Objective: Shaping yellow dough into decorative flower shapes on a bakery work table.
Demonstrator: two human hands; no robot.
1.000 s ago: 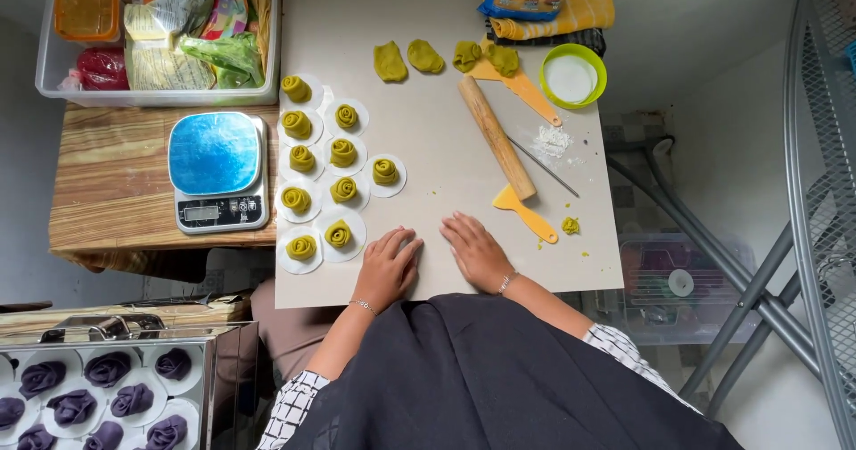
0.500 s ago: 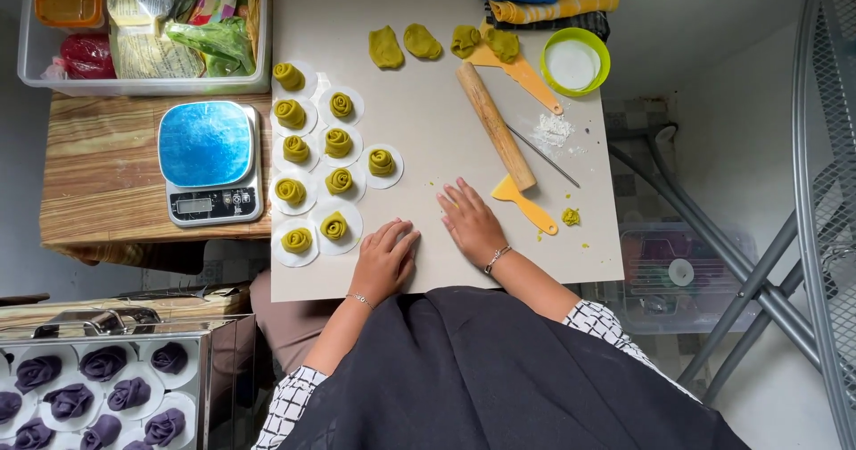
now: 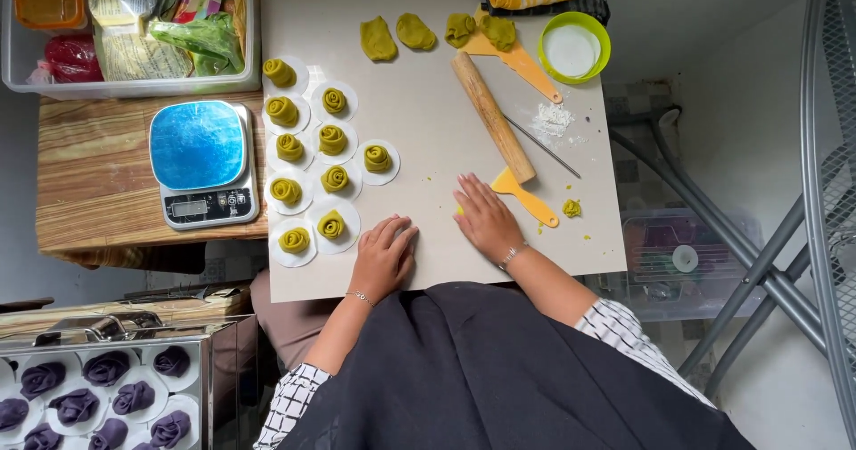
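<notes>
Here the right hand lies flat just beside the yellow scraper.

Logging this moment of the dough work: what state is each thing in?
Left hand: flat on board, empty.
Right hand: flat, beside yellow scraper.
Rolling pin: lying idle.
Green rose buns: shaped, on paper rounds.
Dough pieces: unshaped.
Scale: bare.
Green bowl: holds white powder.

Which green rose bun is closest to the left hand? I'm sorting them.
The green rose bun at the right of the nearest row, just beside the left hand.
</notes>
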